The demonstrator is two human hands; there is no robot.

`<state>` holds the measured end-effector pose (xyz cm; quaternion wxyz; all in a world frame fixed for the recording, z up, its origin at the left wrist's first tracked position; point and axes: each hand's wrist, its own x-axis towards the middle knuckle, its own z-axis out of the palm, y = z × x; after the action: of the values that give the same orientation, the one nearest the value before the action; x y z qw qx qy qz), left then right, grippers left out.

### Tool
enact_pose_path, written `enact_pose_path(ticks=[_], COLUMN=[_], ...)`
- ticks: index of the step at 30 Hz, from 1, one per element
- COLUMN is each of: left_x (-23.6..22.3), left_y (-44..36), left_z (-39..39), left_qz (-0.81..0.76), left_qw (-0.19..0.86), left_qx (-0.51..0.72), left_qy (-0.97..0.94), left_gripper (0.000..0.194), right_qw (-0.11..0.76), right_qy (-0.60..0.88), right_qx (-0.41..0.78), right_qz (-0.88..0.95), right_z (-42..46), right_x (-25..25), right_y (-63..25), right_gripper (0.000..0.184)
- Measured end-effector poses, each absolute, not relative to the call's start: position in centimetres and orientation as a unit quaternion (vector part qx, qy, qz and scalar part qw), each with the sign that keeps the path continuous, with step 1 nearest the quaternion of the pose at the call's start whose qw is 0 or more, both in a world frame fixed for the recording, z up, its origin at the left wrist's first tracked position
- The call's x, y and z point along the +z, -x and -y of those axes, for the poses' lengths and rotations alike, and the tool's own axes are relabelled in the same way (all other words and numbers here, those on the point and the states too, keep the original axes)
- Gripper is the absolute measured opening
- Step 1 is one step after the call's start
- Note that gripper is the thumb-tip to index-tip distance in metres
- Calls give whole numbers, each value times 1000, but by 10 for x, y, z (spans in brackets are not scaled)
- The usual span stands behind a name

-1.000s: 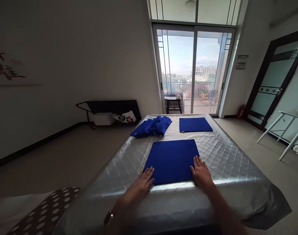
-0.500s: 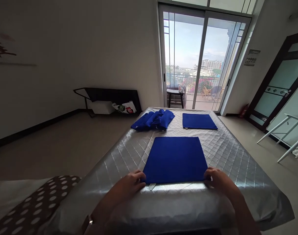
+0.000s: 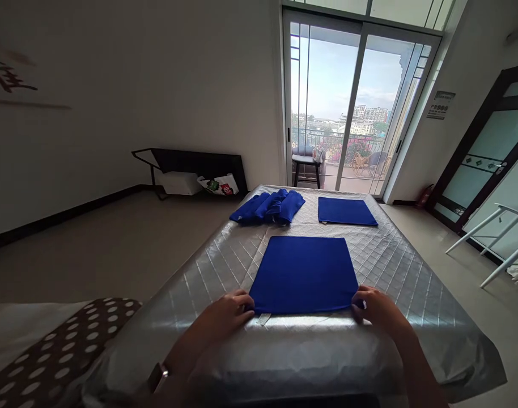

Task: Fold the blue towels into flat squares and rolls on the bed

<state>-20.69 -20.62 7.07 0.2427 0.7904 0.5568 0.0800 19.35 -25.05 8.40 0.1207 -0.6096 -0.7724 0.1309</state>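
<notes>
A blue cloth lies flat and square on the silver quilted cover of a bed in front of me. My left hand pinches its near left corner and my right hand pinches its near right corner. A small white label shows under the near edge. Farther back lie a bunched pile of blue cloths on the left and a folded blue cloth on the right.
A brown pillow with white dots sits at my lower left. A dark low shelf stands against the left wall. Glass sliding doors open on a balcony behind the bed. White table legs stand at the right.
One second ago both hands lay flat on the cloth's near part. They have slid out to the near corners and closed on them. The cloth's near edge has shifted slightly.
</notes>
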Motion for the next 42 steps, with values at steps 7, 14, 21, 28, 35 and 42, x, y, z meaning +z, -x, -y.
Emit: enact_pose_path(ticks=[7, 14, 21, 28, 35, 42], left_x=[70, 59, 46, 52, 66, 82], left_y=[204, 206, 212, 216, 214, 216], left_z=[206, 201, 197, 200, 208, 219], left_qz=[-575, -541, -487, -429, -394, -425], left_qw=[235, 168, 55, -65, -172, -124], left_qx=[66, 96, 181, 272, 323, 329], left_qy=[-781, -818, -853, -859, -843, -834], left_gripper=[31, 26, 34, 42, 36, 30], right_qw=[253, 322, 314, 381, 419, 421], right_qy=[603, 568, 568, 534, 487, 489], right_qx=[-31, -141, -166, -94, -82, -105], right_qz=[755, 744, 742, 749, 762, 757], right_z=[244, 241, 243, 249, 253, 266], right_x=[72, 67, 69, 80, 92, 109], right_y=[-190, -189, -196, -200, -206, -207], right_gripper=[14, 16, 23, 32, 19, 21])
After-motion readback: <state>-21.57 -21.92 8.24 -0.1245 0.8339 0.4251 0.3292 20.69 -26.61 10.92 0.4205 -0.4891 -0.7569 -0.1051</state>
